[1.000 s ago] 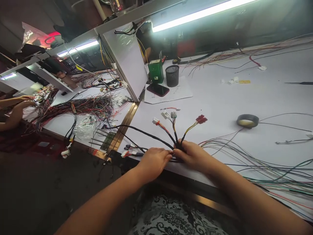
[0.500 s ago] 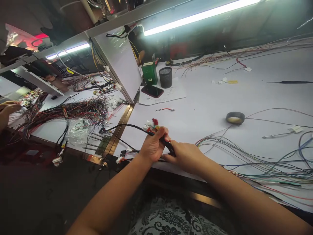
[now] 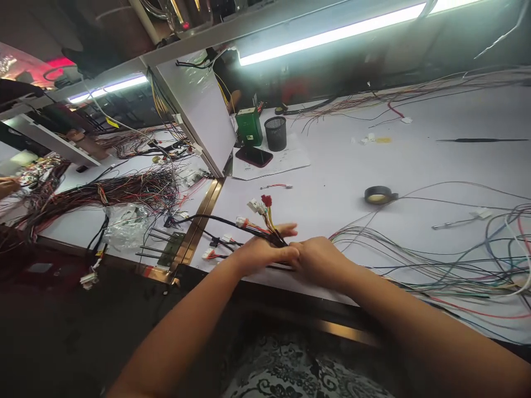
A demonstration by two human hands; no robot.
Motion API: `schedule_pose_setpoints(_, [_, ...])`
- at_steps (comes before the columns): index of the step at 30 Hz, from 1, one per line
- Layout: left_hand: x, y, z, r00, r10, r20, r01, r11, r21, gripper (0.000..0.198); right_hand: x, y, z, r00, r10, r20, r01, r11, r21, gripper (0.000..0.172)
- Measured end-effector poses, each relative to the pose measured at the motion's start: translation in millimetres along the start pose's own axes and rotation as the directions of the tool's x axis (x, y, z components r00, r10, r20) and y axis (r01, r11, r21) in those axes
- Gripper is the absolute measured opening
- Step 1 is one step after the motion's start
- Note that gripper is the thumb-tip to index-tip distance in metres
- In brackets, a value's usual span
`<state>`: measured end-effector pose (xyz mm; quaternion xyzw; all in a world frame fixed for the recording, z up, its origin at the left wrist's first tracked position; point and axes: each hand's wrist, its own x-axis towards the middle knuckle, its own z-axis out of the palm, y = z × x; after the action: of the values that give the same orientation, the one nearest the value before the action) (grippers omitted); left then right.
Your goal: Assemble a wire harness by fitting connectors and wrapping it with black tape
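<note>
A wire harness (image 3: 271, 235) with black sleeved cables lies across both my hands above the front of the bench. Red and white connectors (image 3: 258, 207) stick up from its end, on yellow, red and brown wires. My left hand (image 3: 259, 254) is wrapped round the bundle, thumb on the near side and some fingertips showing beyond it. Right against it, my right hand (image 3: 317, 260) is closed on the same harness, its fingers mostly hidden. More white connectors (image 3: 208, 253) on short leads lie left of my left hand. A black cable (image 3: 203, 217) runs off leftward from the bundle.
A roll of black tape (image 3: 378, 195) lies to the right, near loose coloured wires (image 3: 415, 260). Behind are a phone (image 3: 254, 156), a mesh cup (image 3: 276, 134) and a green box (image 3: 249, 127). Tweezers (image 3: 481, 140) lie far right. A divider (image 3: 199, 110) stands left, beside a wire pile (image 3: 136, 188).
My left hand has shifted and loosened, with its fingertips now reaching past the bundle. The connectors stand up more freely and fan out. My right hand has closed tighter beside it.
</note>
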<state>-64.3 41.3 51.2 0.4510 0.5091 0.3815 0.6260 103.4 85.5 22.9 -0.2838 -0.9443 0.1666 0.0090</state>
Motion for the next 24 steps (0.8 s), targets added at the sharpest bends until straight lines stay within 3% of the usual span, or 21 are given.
schedule_pose_setpoints(2, [-1.4, 5.6, -6.0, 0.984, -0.077, 0.162, 0.040, 0.974, 0.224, 0.040, -3.7, 2.0, -5.8, 0.999, -0.041, 0.013, 0.040, 0.993, 0.113, 0.022])
schedule_pose_setpoints(4, [-0.1, 10.7, -8.4, 0.972, -0.072, 0.223, -0.004, 0.946, 0.323, 0.031, -9.2, 1.9, -11.5, 0.998, -0.057, 0.003, 0.055, 0.974, 0.218, 0.020])
schedule_pose_setpoints(6, [2.7, 13.5, -7.2, 0.984, -0.048, 0.172, -0.009, 0.949, 0.316, 0.033, -15.4, 0.7, -15.3, 1.000, -0.011, 0.016, 0.007, 0.977, 0.212, 0.028])
schedule_pose_setpoints(8, [5.5, 14.1, -3.5, 0.993, -0.056, 0.107, 0.029, 0.970, 0.241, 0.038, -20.4, -0.2, -16.5, 0.996, 0.091, 0.027, -0.093, 0.992, 0.084, 0.045])
schedule_pose_setpoints(9, [6.4, 14.2, -1.1, 0.992, -0.079, 0.101, 0.058, 0.980, 0.193, 0.040, -22.1, -0.2, -16.4, 0.990, 0.137, 0.016, -0.137, 0.990, 0.013, 0.044])
schedule_pose_setpoints(12, [5.2, 15.9, 6.4, 0.974, -0.166, 0.155, 0.153, 0.984, 0.093, 0.044, -24.2, 3.3, -17.3, 0.984, 0.177, 0.004, -0.176, 0.981, -0.079, 0.019])
schedule_pose_setpoints(15, [-3.1, 21.6, 10.9, 0.963, -0.169, 0.211, 0.159, 0.985, 0.064, 0.043, -25.1, 11.7, -23.3, 0.991, 0.130, -0.009, -0.130, 0.991, -0.003, 0.023])
schedule_pose_setpoints(17, [-10.1, 27.1, 10.2, 0.941, -0.192, 0.278, 0.172, 0.981, 0.093, 0.043, -26.3, 17.8, -29.1, 0.999, 0.027, -0.026, -0.024, 0.993, 0.115, 0.027])
schedule_pose_setpoints(20, [-16.1, 35.9, 5.1, 0.898, -0.282, 0.339, 0.182, 0.938, 0.296, 0.045, -28.5, 22.0, -36.1, 0.995, -0.097, 0.000, 0.093, 0.953, 0.288, 0.023])
schedule_pose_setpoints(22, [-14.8, 40.0, 2.7, 0.883, -0.307, 0.354, 0.154, 0.904, 0.399, 0.042, -29.9, 19.1, -37.8, 0.997, -0.067, 0.025, 0.056, 0.948, 0.314, 0.016])
schedule_pose_setpoints(24, [-10.9, 40.5, 4.1, 0.833, -0.324, 0.449, 0.176, 0.924, 0.339, 0.037, -31.4, 12.5, -36.3, 1.000, -0.016, 0.005, 0.015, 0.968, 0.250, 0.015])
